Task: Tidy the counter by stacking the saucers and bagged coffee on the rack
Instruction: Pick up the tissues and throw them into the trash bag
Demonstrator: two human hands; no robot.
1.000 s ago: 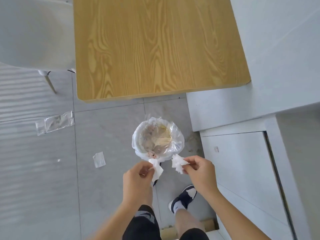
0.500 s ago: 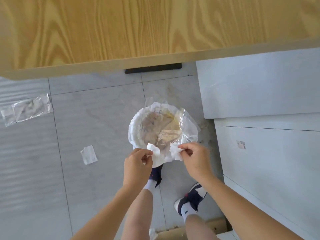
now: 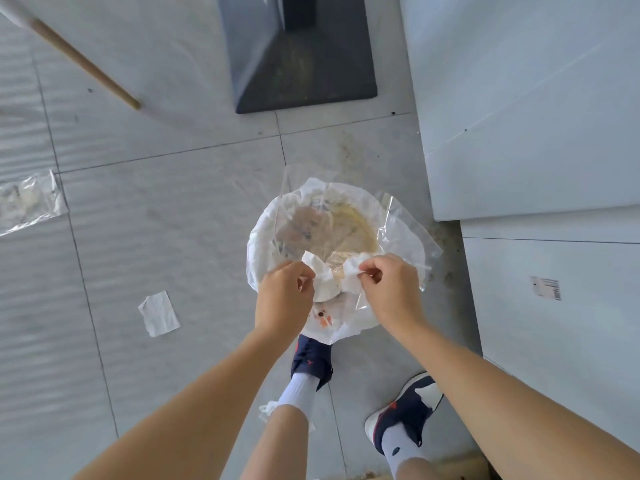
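Observation:
No saucers, bagged coffee or rack are in view. I look straight down at a small waste bin (image 3: 263,244) lined with a white bag, with clear plastic film and rubbish inside. My left hand (image 3: 285,294) pinches a piece of white tissue (image 3: 322,278) over the bin's near rim. My right hand (image 3: 389,289) pinches a second white tissue piece (image 3: 351,271) just beside it. Both hands hover above the bin's near edge, a few centimetres apart.
A dark square table base (image 3: 298,53) stands on the grey tiles beyond the bin. A chair leg (image 3: 83,64) slants at upper left. A paper scrap (image 3: 159,313) and clear plastic film (image 3: 27,202) lie on the floor. White cabinets (image 3: 536,133) rise at right. My feet stand below the bin.
My head has dropped lower and closer, so the wooden tabletop has left the view and its base shows. Both hands have moved forward with the tissue pieces over the bin.

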